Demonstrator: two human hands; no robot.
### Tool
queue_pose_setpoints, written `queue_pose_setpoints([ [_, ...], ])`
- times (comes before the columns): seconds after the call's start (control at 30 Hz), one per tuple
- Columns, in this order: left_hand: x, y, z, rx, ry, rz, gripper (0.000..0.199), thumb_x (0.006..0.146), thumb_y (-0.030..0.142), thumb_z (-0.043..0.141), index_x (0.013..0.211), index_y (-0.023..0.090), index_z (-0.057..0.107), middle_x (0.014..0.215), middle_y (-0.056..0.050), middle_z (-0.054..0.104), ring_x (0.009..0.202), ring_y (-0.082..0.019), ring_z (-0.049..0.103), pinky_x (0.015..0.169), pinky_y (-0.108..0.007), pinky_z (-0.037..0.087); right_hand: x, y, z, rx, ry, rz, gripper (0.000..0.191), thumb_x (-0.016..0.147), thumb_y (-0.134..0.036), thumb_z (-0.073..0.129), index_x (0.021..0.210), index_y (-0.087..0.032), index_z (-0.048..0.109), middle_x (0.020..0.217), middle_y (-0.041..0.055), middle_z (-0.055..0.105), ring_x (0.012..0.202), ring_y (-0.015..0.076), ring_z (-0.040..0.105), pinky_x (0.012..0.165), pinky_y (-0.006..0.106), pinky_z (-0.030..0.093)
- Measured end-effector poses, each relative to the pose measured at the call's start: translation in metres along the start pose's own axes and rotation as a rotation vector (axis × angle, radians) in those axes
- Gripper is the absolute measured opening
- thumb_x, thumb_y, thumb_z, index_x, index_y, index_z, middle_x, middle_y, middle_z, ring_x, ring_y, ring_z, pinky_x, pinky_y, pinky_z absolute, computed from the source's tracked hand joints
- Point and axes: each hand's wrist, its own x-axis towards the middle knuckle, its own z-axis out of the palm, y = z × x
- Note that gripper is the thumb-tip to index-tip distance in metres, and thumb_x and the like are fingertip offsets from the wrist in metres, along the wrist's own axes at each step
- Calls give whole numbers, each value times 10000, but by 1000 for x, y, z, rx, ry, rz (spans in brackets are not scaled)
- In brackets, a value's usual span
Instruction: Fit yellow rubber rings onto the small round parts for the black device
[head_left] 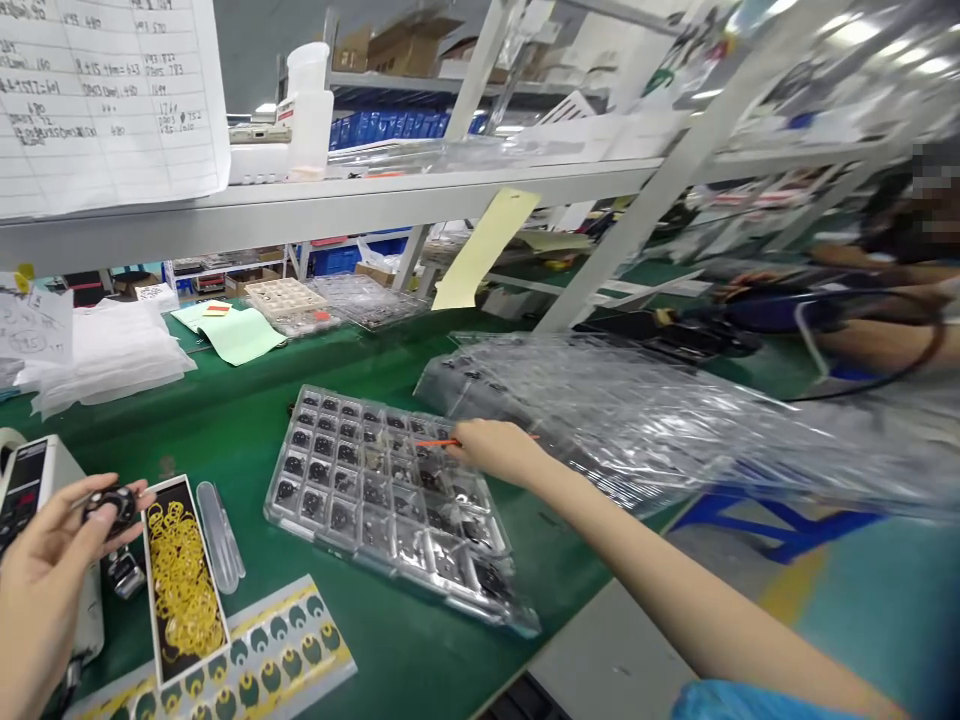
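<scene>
a green counter (420, 650) is running beneath a grey shelf (360, 208). one compartmented tray (341, 548) is lying on it, long axis slanting far left to near right. one white box (193, 666) is holding yellow rings (182, 585). the right hand (487, 448) is gripping one orange stick (433, 442), pointing left over the tray; the left hand (60, 550) is pinching one black part (118, 498) near the box.

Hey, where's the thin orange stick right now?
In the head view, the thin orange stick is near the middle, held in the right hand with its end pointing left over the clear compartment tray.
</scene>
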Motion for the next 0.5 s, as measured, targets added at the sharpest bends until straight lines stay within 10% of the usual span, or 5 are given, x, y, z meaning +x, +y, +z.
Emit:
queue_pose_setpoints([
  [0.13, -6, -8, 16, -32, -118, -134, 464, 797, 405, 785, 1195, 226, 628, 1080, -80, 719, 1015, -261, 697, 850, -312, 613, -20, -65, -31, 223, 69, -344, 302, 1014, -212, 348, 791, -153, 543, 775, 62, 609, 691, 167, 568, 653, 282, 434],
  [0.37, -19, -10, 31, 97, -362, -62, 262, 783, 454, 758, 840, 199, 767, 895, -93, 737, 872, -256, 701, 781, -320, 598, -70, -195, -64, 626, 15, -1158, 235, 961, -155, 344, 768, -181, 477, 745, 10, 541, 654, 134, 504, 616, 251, 382],
  [0.5, -21, -3, 25, 125, -269, 0, 223, 759, 398, 765, 768, 176, 759, 754, -67, 689, 687, -199, 641, 610, -265, 556, -81, -229, -64, 688, 36, -1269, 201, 940, -132, 409, 756, -175, 477, 723, -5, 493, 616, 123, 443, 572, 245, 324],
])
